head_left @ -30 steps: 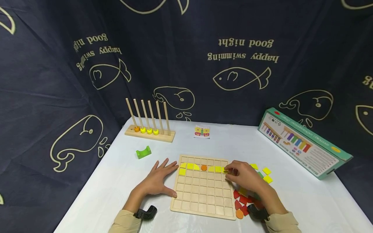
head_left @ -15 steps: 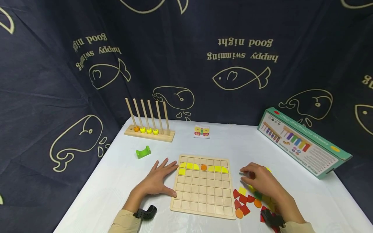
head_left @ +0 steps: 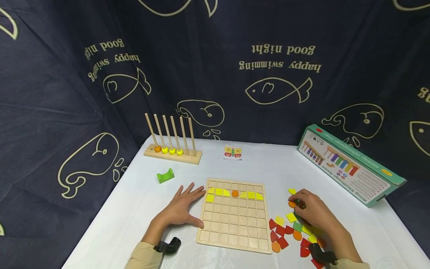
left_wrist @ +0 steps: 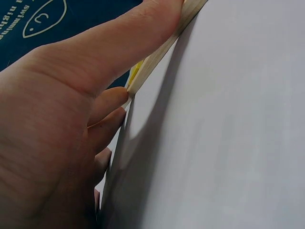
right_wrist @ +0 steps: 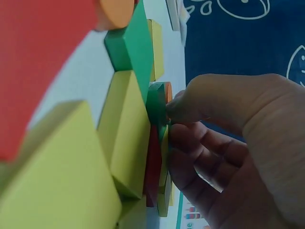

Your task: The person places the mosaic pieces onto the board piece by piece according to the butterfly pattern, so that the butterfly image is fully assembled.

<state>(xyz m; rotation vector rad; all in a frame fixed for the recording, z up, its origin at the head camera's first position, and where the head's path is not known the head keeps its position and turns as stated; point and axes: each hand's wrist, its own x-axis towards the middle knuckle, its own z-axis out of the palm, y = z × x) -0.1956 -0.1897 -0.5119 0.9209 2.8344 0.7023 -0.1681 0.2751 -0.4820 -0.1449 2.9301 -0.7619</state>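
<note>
My left hand (head_left: 179, 207) rests spread along the left edge of a gridded wooden board (head_left: 235, 224), its thumb and fingers touching the rim. Yellow pieces and an orange disc (head_left: 235, 194) form a row near the board's far side, with a yellow square (head_left: 209, 198) below the row's left end. Over loose coloured pieces at the right, my right hand (head_left: 314, 209) bends its fingers beside another orange disc (head_left: 292, 204). In the right wrist view, thumb and fingertips are close to a green piece (right_wrist: 156, 102); whether they pinch anything is unclear.
A peg stand (head_left: 173, 157) with orange and yellow rings stands at the back left, near a green curved block (head_left: 165, 176). Behind the board lies a butterfly pattern card (head_left: 233, 152). A long game box (head_left: 349, 164) occupies the right back. Red pieces (head_left: 280, 229) lie beside the board.
My right hand has moved right from the board to the loose pieces, leaving a yellow curved piece at the row's right end. My left hand has stayed in place.
</note>
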